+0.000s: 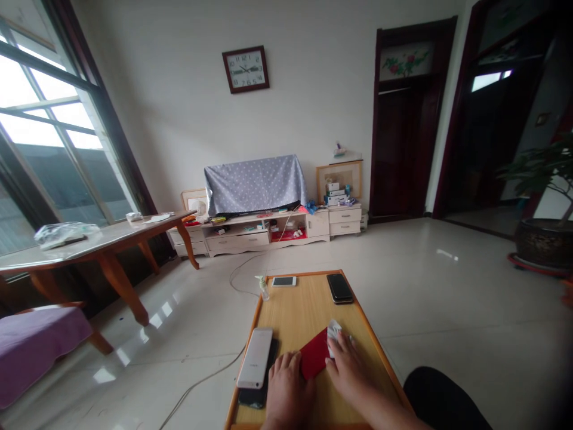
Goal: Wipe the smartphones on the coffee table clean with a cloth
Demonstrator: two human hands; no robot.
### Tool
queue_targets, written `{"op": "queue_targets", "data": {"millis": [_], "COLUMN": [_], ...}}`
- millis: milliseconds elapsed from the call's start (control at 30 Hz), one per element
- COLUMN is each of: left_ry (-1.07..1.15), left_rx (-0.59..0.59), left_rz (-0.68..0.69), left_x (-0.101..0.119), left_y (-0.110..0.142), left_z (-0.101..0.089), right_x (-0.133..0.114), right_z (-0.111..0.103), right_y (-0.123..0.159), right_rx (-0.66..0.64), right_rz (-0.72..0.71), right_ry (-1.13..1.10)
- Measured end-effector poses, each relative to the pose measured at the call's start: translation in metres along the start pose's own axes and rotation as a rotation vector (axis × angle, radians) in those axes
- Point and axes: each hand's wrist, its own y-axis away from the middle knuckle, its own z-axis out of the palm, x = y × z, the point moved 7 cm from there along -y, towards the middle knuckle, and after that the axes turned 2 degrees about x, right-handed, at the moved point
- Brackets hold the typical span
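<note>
A flat red phone (314, 355) lies slanted on the small wooden table (308, 304), plain side up. My left hand (289, 385) grips its near left end, fingers bent over the edge. At the far right end, my right hand (348, 364) presses a crumpled white tissue (333, 332) against the phone; the fingers partly cover the tissue. Left of my left hand, a silver-white phone (256, 358) lies on top of a dark phone (253, 398). Toward the table's far end are a small clear spray bottle (264, 289), a white phone (284, 281) and a black phone (340, 288).
A cable (201, 375) runs over the tiled floor on the left. Behind it stand a larger table (111, 242) and a purple-covered seat (42, 340). A low white cabinet (317, 225) with a cloth-draped top (257, 185) lines the wall. A potted plant (544, 242) stands right.
</note>
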Motion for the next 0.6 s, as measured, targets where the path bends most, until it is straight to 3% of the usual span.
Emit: {"op": "queue_targets", "data": {"millis": [200,333,433,600], "left_ry": [0.000,-0.011,-0.020,-0.019], "left_rx": [-0.001,-0.012,-0.022,-0.030], "left_rz": [0.007,0.008,0.010,0.020], "left_x": [-0.002,-0.002,0.000,0.004], "left_y": [-0.001,-0.001,-0.001,0.000], "left_z": [0.005,0.006,0.004,0.001], "right_x": [-0.014,-0.038,-0.046,-0.026], "right_z": [-0.008,-0.006,-0.009,-0.021], "right_y": [0.027,0.042,0.037,0.011], "right_rx": [-0.062,-0.136,-0.163,-0.075], "right_rz": [-0.034,-0.187,-0.275,-0.135], "right_ry": [-0.030,-0.104,-0.127,-0.076]}}
